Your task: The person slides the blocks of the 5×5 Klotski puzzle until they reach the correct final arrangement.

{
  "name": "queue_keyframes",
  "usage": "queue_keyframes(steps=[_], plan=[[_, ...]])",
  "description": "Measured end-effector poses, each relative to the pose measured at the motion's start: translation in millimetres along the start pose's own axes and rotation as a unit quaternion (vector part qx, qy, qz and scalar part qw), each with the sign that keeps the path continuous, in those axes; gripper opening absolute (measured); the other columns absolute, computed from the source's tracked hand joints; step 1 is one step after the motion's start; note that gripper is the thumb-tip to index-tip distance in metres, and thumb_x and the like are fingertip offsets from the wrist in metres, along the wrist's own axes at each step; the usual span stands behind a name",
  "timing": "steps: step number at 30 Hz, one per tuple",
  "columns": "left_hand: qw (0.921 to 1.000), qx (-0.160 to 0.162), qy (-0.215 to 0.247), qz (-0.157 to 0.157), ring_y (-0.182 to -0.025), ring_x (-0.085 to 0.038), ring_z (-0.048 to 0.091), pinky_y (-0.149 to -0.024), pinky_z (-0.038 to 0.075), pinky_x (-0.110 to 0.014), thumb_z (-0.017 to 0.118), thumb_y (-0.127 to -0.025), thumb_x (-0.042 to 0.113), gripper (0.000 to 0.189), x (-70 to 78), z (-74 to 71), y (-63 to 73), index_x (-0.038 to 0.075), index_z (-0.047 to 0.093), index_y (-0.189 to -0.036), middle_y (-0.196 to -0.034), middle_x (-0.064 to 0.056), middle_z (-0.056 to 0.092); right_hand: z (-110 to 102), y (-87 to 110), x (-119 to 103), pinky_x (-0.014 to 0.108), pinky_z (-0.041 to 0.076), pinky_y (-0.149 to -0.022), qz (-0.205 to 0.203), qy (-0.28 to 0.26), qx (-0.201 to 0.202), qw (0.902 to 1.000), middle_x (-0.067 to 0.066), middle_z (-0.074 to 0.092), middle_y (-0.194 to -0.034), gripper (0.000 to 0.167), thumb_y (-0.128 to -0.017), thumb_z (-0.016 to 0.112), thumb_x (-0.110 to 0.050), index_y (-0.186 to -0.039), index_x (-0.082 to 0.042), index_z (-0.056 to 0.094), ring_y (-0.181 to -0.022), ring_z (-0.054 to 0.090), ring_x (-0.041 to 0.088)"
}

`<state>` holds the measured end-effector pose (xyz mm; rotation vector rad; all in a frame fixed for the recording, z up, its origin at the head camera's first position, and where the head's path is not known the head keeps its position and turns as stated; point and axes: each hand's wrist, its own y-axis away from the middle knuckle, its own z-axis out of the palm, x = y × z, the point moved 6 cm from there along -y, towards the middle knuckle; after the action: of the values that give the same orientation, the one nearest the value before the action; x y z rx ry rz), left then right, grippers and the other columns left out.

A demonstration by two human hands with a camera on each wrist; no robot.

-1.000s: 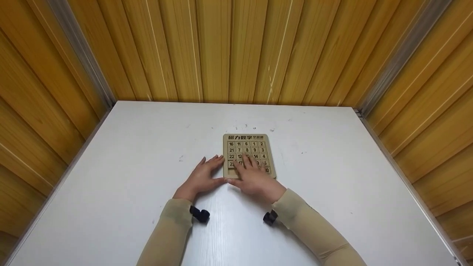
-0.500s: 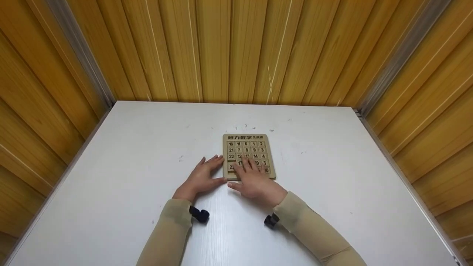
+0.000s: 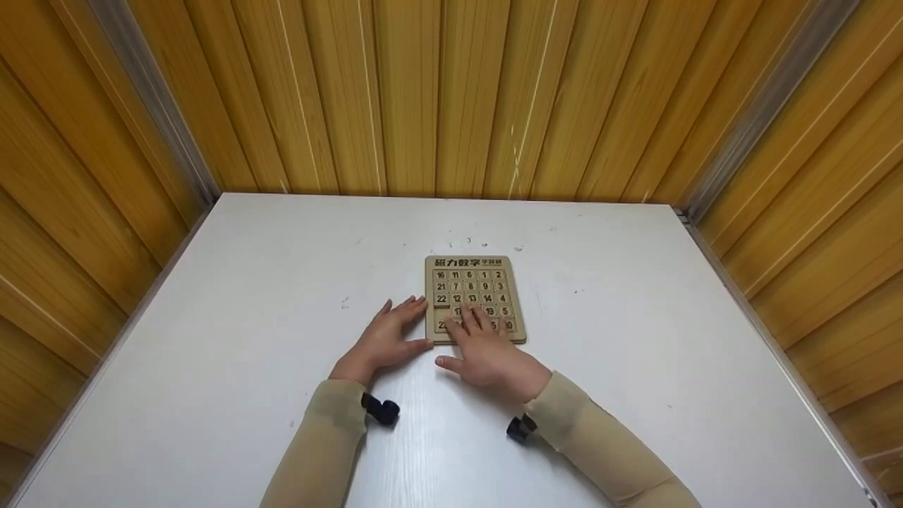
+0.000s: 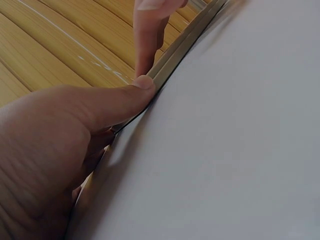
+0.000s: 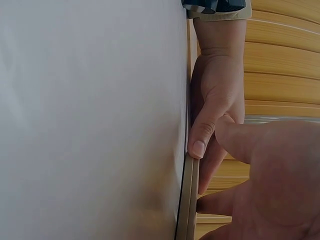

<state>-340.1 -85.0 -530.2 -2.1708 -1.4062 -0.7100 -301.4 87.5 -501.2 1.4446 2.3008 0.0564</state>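
Observation:
A wooden number slide puzzle [image 3: 516, 300] lies flat on the table, its tiles marked with black numerals. My left hand [image 3: 383, 340] is at its left side, fingertips along the left edge and thumb at the near left corner. In the left wrist view that thumb [image 4: 120, 100] presses against the puzzle's side [image 4: 177, 52]. My right hand [image 3: 490, 353] lies over the lower rows, fingers spread with fingertips on the tiles and thumb out to the left. Several tiles are hidden under it. A bare slot shows at the left of the fourth row, above a partly covered tile [image 3: 441, 325].
The white table [image 3: 247, 317] spreads out on all sides, with small dark marks beyond the puzzle. Yellow wood-look panels [image 3: 423, 99] stand at the back and both sides, with grey metal strips [image 3: 769, 106] in the corners. A black wrist camera [image 3: 381, 409] sits on each sleeve.
The leftmost fourth-row tile has slid toward me into the bottom row, leaving a slot above it. My right hand has drawn slightly nearer, its thumb away from the left thumb. My left hand stays put.

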Motion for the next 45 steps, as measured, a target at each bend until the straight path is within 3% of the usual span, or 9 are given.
queue_keyframes(steps=[12, 21, 26, 33, 45], plan=[[0.9999, -0.003, -0.008, -0.006, -0.156, -0.026, 0.034, -0.135, 0.009, -0.047, 0.079, -0.089, 0.036, 0.079, 0.8, 0.3, -0.2, 0.01, 0.045, -0.156, -0.162, -0.009, 0.044, -5.1, 1.4, 1.2, 0.071, 0.008, -0.128, 0.011, -0.014, -0.013, 0.9998, 0.01, -0.003, -0.175, 0.08, -0.102, 0.044, -0.065, -0.166, -0.024, 0.02, -0.162, -0.005, 0.035], [0.9999, 0.004, -0.009, -0.002, -0.156, -0.026, 0.033, -0.135, 0.009, -0.049, 0.076, -0.091, 0.045, 0.081, 1.6, -0.3, -0.9, 0.01, 0.045, -0.156, -0.163, -0.008, 0.042, -17.8, -15.6, 5.5, 0.068, -0.004, -0.129, 0.016, -0.035, 0.016, 0.9991, 0.011, -0.008, -0.175, 0.082, -0.101, 0.045, -0.066, -0.166, -0.022, 0.022, -0.162, -0.009, 0.036], [0.9999, 0.006, -0.011, 0.003, -0.156, -0.027, 0.034, -0.135, 0.009, -0.05, 0.077, -0.091, 0.041, 0.078, 1.4, -0.1, -0.9, 0.009, 0.045, -0.155, -0.163, -0.008, 0.043, -18.5, -25.7, 7.6, 0.066, -0.007, -0.129, 0.025, -0.033, 0.024, 0.9988, 0.014, -0.008, -0.174, 0.084, -0.1, 0.046, -0.066, -0.166, -0.024, 0.017, -0.161, -0.009, 0.038], [0.9999, 0.007, -0.001, 0.009, -0.155, -0.029, 0.036, -0.134, 0.011, -0.052, 0.079, -0.09, 0.034, 0.077, 1.6, -0.6, 0.2, 0.006, 0.047, -0.154, -0.162, -0.012, 0.044, -18.8, -35.5, 9.2, 0.068, -0.006, -0.128, 0.033, -0.026, 0.03, 0.9987, 0.017, -0.006, -0.174, 0.083, -0.101, 0.046, -0.066, -0.166, -0.023, 0.017, -0.161, -0.007, 0.04], [1.0, -0.002, -0.001, -0.008, -0.157, -0.025, 0.032, -0.135, 0.007, -0.048, 0.078, -0.091, 0.037, 0.078, -0.1, 0.2, -0.5, 0.011, 0.044, -0.156, -0.164, -0.007, 0.042, -15.5, -43.8, 12.3, 0.07, -0.007, -0.127, 0.036, -0.008, 0.015, 0.9992, 0.017, -0.009, -0.173, 0.083, -0.101, 0.043, -0.066, -0.167, -0.024, 0.014, -0.161, -0.01, 0.04]])
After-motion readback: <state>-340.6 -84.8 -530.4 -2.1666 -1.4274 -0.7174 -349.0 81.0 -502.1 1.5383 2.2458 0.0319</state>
